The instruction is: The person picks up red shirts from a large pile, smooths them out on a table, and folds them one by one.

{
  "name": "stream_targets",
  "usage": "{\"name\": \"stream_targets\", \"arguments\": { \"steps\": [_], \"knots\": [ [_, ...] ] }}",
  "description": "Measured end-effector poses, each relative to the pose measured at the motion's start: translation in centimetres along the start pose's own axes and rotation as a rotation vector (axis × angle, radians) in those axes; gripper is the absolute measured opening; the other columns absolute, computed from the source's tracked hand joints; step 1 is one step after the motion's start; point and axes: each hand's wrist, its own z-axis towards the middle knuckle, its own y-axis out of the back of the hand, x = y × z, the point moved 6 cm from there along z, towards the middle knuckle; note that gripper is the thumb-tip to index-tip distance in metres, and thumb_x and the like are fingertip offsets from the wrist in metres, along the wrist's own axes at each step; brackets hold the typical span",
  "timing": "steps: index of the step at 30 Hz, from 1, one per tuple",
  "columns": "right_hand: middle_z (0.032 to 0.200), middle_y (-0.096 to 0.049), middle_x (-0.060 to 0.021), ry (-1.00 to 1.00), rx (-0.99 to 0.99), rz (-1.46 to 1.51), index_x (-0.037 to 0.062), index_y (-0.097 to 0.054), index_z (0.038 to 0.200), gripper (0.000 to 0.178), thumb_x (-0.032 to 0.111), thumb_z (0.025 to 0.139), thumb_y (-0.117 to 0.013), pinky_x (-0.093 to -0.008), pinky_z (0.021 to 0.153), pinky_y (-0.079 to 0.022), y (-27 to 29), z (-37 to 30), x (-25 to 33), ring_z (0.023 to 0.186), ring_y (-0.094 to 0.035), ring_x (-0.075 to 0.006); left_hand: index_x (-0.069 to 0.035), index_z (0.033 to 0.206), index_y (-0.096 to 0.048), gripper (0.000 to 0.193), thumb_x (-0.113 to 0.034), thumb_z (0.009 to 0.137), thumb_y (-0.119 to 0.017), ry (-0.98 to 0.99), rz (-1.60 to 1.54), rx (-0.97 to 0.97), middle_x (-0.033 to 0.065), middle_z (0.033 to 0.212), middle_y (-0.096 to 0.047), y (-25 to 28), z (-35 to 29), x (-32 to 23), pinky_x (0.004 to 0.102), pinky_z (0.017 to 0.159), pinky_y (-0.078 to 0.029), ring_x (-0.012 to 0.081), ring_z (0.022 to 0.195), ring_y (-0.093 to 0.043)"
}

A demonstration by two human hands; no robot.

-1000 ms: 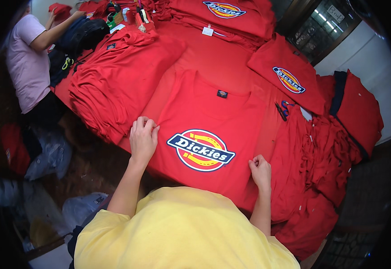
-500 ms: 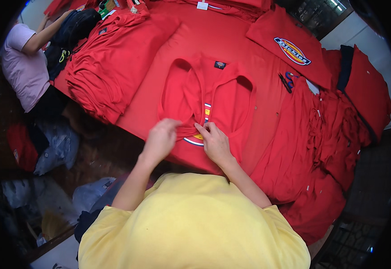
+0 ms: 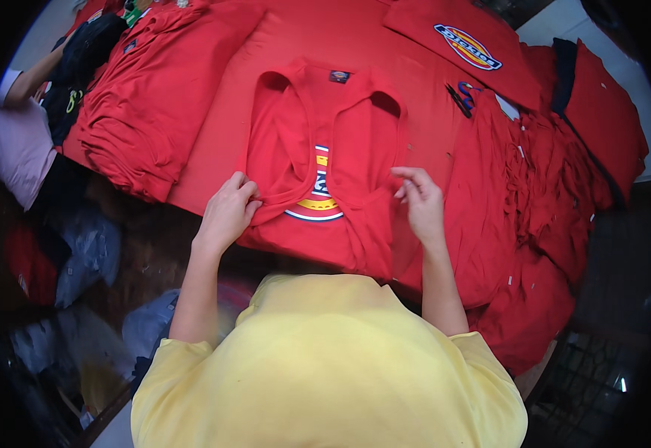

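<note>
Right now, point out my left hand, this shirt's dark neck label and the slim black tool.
Left hand [image 3: 227,212], head view: back of the hand.
Dark neck label [image 3: 339,76], head view: its middle.
Slim black tool [image 3: 459,101], head view: its middle.

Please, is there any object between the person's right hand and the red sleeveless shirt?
Nothing visible stands between the right hand and the red sleeveless shirt; the fingertips are at its right edge, though contact is unclear. The small black tool lies farther up, out of the way.
</note>
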Motion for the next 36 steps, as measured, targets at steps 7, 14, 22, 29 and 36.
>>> {"name": "stream_targets", "arguments": {
  "steps": [7, 14, 22, 29, 36],
  "knots": [
    [0.101, -0.057, -0.0118, 0.008, 0.216, -0.474, 0.0035, -0.058, 0.105, 0.018, 0.008, 0.087, -0.061, -0.0354, 0.077, -0.049, -4.4, -1.6, 1.2, 0.086, -0.06, -0.0284, -0.002, 0.096, -0.054, 0.017, -0.005, 0.083, -0.065, 0.224, -0.436, 0.023, 0.0008, 0.074, -0.051, 1.7, 1.3, -3.2, 0.022, 0.056, -0.034, 0.003, 0.061, -0.04],
    [0.094, -0.053, -0.002, -0.312, 0.481, 0.482, 0.0025, -0.053, 0.115, 0.022, 0.0, 0.094, -0.052, -0.0239, 0.073, -0.049, -6.8, -1.3, 3.1, 0.078, -0.055, -0.0085, -0.003, 0.113, -0.051, 0.042, -0.001, 0.077, -0.072, 0.149, -0.899, 0.282, -0.0022, 0.095, -0.052, -1.4, 2.4, -6.7, 0.0183, 0.064, -0.04, 0.0023, 0.072, -0.045],
    [0.106, -0.051, -0.0062, -0.187, 0.565, 0.577, 0.0021, -0.043, 0.121, 0.031, -0.006, 0.091, -0.047, -0.0236, 0.076, -0.049, -7.6, -1.5, 2.8, 0.084, -0.053, -0.0085, -0.004, 0.117, -0.058, 0.042, -0.006, 0.078, -0.073, 0.055, -0.705, 0.314, 0.002, 0.087, -0.056, -2.0, 2.5, -8.5, 0.0225, 0.059, -0.042, 0.0048, 0.064, -0.046],
    [0.108, -0.05, -0.0072, -0.18, 0.576, 0.626, 0.0023, -0.042, 0.118, 0.029, -0.007, 0.09, -0.046, -0.0238, 0.077, -0.049, -7.6, -1.7, 2.3, 0.085, -0.053, -0.0089, -0.006, 0.118, -0.061, 0.045, -0.011, 0.075, -0.075, -0.056, -0.555, 0.259, 0.0117, 0.09, -0.06, -2.6, 2.9, -9.2, 0.0299, 0.066, -0.049, 0.0153, 0.069, -0.055],
    [0.106, -0.048, -0.0045, -0.256, 0.518, 0.602, 0.0021, -0.042, 0.126, 0.039, -0.006, 0.089, -0.052, -0.0216, 0.076, -0.049, -7.0, -1.7, 2.5, 0.085, -0.053, -0.0072, -0.005, 0.113, -0.065, 0.04, -0.01, 0.075, -0.075, 0.089, -0.581, 0.217, 0.008, 0.084, -0.06, -1.7, 3.1, -6.0, 0.0281, 0.065, -0.047, 0.0131, 0.065, -0.053]
  ]
}}
